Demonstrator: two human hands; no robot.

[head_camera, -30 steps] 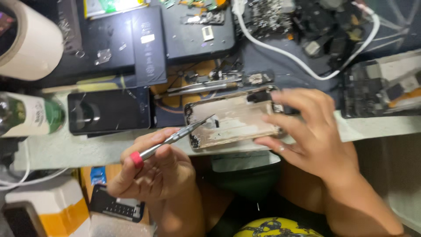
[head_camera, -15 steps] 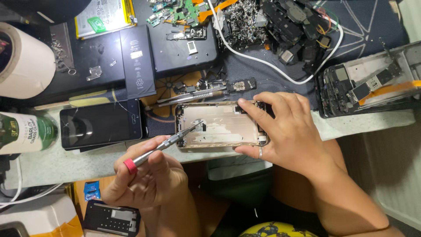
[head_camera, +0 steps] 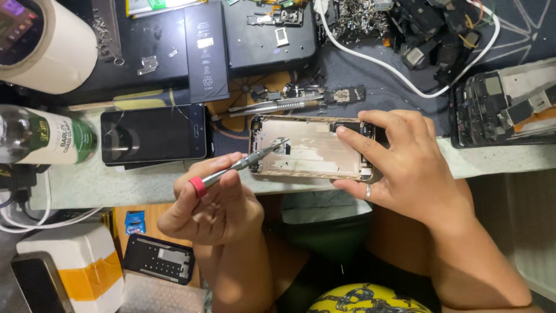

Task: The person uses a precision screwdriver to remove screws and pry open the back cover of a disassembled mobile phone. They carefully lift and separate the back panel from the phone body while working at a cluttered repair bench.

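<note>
An opened phone housing with a pale metal inside lies at the near edge of the workbench. My right hand grips its right end, fingers over the top right corner and thumb at the lower edge. My left hand holds a slim metal screwdriver with a red end cap. Its tip rests inside the housing near the upper left. A small metal part sits at the tip.
A black phone lies left of the housing, a green-labelled bottle further left. A tape roll, black battery, tweezers, white cable, loose parts and another dismantled phone crowd the bench. A white box sits below.
The view has shifted, so the housing sits more central. My right hand stays on its right end. The screwdriver tip stays in the upper left of the housing.
</note>
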